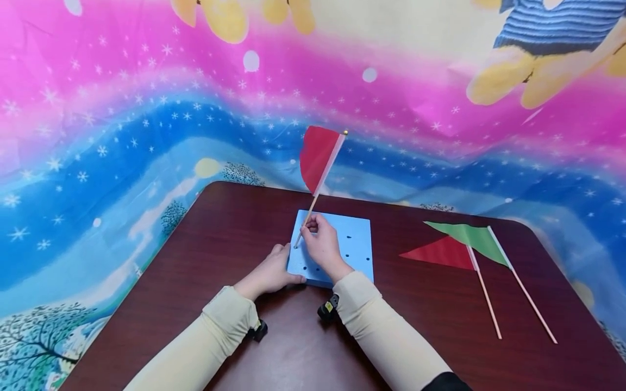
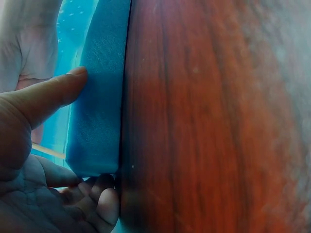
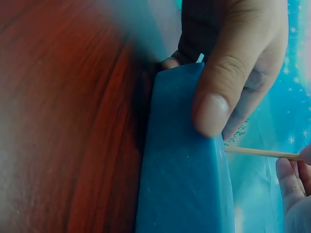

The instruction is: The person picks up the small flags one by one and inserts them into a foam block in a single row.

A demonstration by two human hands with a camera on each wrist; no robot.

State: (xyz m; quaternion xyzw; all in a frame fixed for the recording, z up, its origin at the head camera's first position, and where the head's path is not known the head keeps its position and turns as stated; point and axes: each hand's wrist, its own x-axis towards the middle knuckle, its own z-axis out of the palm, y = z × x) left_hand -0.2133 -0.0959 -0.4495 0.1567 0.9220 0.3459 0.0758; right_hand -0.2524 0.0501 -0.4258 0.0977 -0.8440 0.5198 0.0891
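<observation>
A square light-blue block (image 1: 361, 233) with several small dark holes in its top lies on the table. My left hand (image 1: 270, 271) grips its near left corner; in the left wrist view the thumb (image 2: 60, 94) presses the front side and the fingers bend along the left side. With thumb and fingertips, my right hand (image 1: 324, 244) pinches the thin wooden stick of a red flag (image 1: 320, 157) above the block. The stick leans to the right, its lower end at a hole near the block's left edge. How deep that end sits cannot be told.
Right of the block, another red flag (image 1: 445, 254) and a green flag (image 1: 471, 236) lie on the dark red-brown table (image 1: 235, 228), sticks toward the near side. A patterned pink and blue cloth (image 1: 146, 136) hangs behind the table.
</observation>
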